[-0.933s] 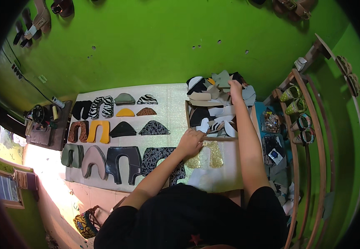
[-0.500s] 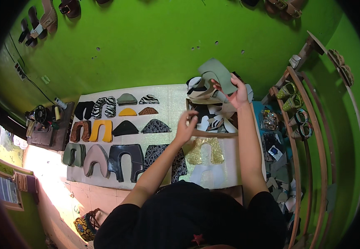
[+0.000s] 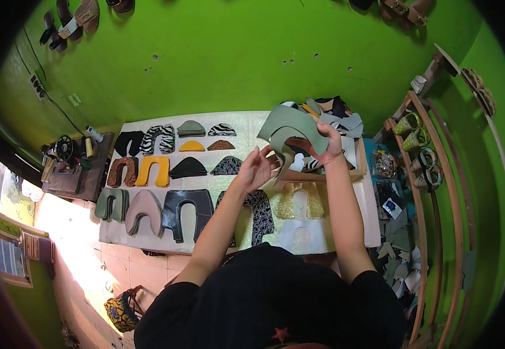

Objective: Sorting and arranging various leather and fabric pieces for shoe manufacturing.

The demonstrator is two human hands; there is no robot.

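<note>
right hand (image 3: 333,143) pinched a curved, thin grey-green sheet (image 3: 286,121) near the cream-covered surface's (image 3: 248,131) far edge; left hand (image 3: 255,171) spread its fingers alongside.

A hand could pass above the left side of the table (image 3: 251,135), but the green sheet (image 3: 281,118) partly blocks the box (image 3: 308,177).
</note>
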